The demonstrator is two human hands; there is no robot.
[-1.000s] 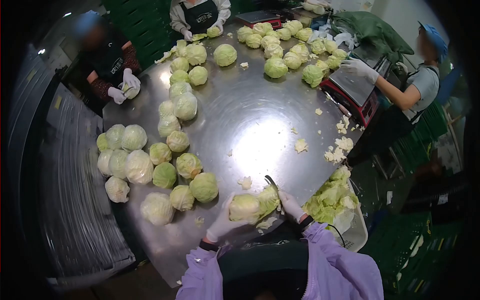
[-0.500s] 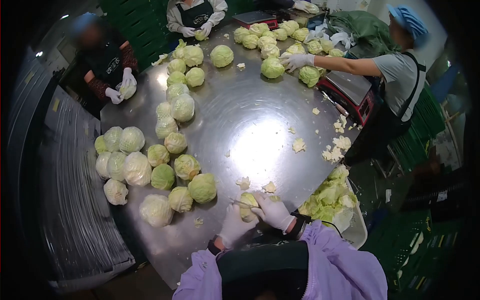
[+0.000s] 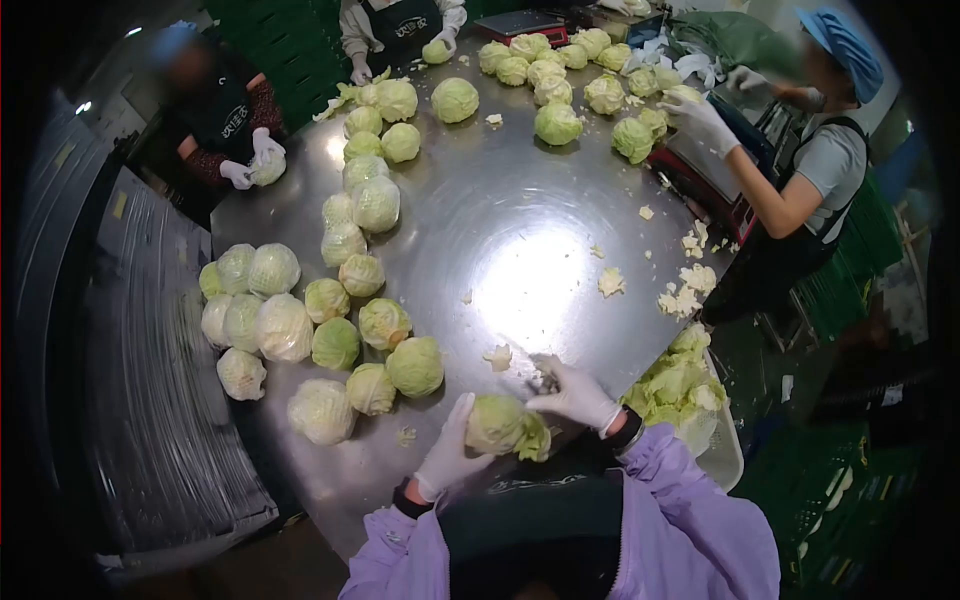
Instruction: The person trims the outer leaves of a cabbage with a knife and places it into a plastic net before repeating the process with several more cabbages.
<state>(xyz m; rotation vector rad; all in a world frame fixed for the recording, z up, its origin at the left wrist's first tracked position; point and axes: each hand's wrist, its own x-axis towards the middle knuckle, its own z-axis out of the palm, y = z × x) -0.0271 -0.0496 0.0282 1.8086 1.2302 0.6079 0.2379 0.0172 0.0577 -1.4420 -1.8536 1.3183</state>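
Though littered, steel table [image 3: 500, 230] amid crates [image 3: 285, 45]

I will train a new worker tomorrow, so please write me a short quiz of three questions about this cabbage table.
1. True or false: the person's left hand grips a cabbage at the near edge of the steel table.
2. Where are the trimmed leaves piled? A) in a basket at the person's right; B) on a chair; C) inside a cardboard box.
3. Fill in: the right hand wears a white ____.
Key: 1 true; 2 A; 3 glove.
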